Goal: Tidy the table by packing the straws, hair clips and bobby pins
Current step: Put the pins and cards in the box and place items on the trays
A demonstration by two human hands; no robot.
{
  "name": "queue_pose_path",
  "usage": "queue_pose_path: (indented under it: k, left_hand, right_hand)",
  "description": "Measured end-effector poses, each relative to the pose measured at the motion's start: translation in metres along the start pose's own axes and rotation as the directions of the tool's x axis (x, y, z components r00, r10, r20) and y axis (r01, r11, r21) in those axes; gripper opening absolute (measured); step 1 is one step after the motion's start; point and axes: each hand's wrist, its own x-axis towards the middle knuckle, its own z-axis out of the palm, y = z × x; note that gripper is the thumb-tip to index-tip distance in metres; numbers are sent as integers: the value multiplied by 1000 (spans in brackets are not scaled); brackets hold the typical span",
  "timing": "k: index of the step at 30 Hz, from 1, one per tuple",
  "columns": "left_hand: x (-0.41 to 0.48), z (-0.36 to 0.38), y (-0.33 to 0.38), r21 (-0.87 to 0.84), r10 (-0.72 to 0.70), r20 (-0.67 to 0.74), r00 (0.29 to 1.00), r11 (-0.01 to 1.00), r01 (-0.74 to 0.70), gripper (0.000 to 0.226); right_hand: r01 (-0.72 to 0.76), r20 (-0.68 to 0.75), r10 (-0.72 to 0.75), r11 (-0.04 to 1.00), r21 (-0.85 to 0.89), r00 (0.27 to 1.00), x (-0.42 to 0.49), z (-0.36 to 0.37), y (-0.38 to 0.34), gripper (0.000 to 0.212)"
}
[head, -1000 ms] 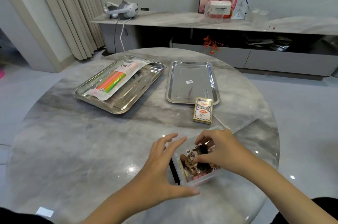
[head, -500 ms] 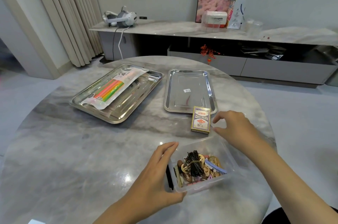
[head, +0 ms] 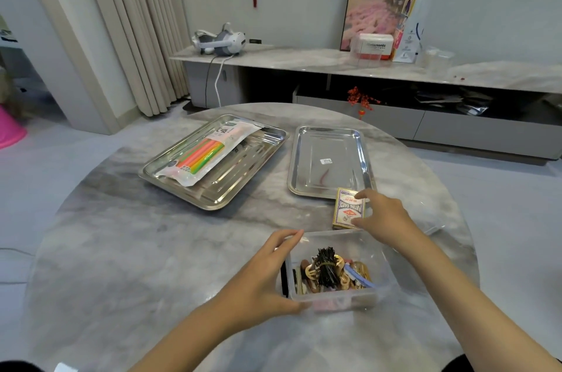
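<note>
A clear plastic box (head: 334, 302) stands near the table's front edge. In it lie a black bundle of bobby pins (head: 327, 268) and several gold and coloured hair clips (head: 360, 276). My left hand (head: 264, 277) grips the box's left side, thumb on the front wall and fingers at the back corner. My right hand (head: 384, 216) is just behind the box, with index finger and thumb pinching the right edge of a pack of playing cards (head: 346, 209). A packet of coloured straws (head: 203, 155) lies in the left steel tray (head: 219, 199).
An empty steel tray (head: 328, 133) sits behind the card pack. A faint transparent lid (head: 430, 227) lies on the round marble table (head: 137, 250) to the right of my right hand. A low sideboard (head: 334, 63) with a headset runs along the far wall.
My right hand left the inside of the box and moved back and left onto the card pack. My left hand stayed on the box's left side. The camera tilted up.
</note>
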Motion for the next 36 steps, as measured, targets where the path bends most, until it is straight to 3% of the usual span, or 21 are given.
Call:
queue_pose_path:
  k: [5, 9, 11, 15, 19, 23, 25, 32, 36]
  left_hand:
    - [7, -24, -19, 67, -43, -16, 999, 997, 44, 99]
    - [11, -45, -29, 134, -79, 19, 997, 988, 75, 101]
    - [11, -51, -33, 147, -93, 58, 994, 986, 83, 101]
    - [9, -53, -37, 124, -123, 111, 986, 986, 109, 102]
    - [16, -60, -27, 56, -169, 154, 974, 985, 162, 113]
    - [28, -68, -21, 21, -191, 62, 980, 981, 190, 99]
    - [30, -70, -23, 16, -238, 17, 971, 971, 237, 94]
    - [27, -65, -28, 23, -314, -4, 949, 949, 314, 92]
    - [27, -62, -30, 16, -310, -41, 950, 950, 311, 84]
  right_hand:
    - [110, 56, -105, 989, -95, 993, 20, 2, 3, 56]
    - [124, 176, -77, 954, -274, 981, 22, 13, 0, 73]
    - [130, 186, -65, 923, -362, 980, 24, 17, -4, 62]
    - [94, 150, -43, 930, -355, 988, 28, 24, -15, 27]
    - [27, 44, -15, 961, -276, 999, 27, 41, -11, 11]
    - [-28, -70, 20, 992, -119, 997, 24, 50, -18, 16]
    - [-13, -101, -1, 991, -136, 995, 20, 42, -29, 14]
    - [349, -180, -333, 935, 60, 925, -3, 3, -48, 40]
    - [443, 25, -479, 829, 341, 878, -19, -11, -54, 41]
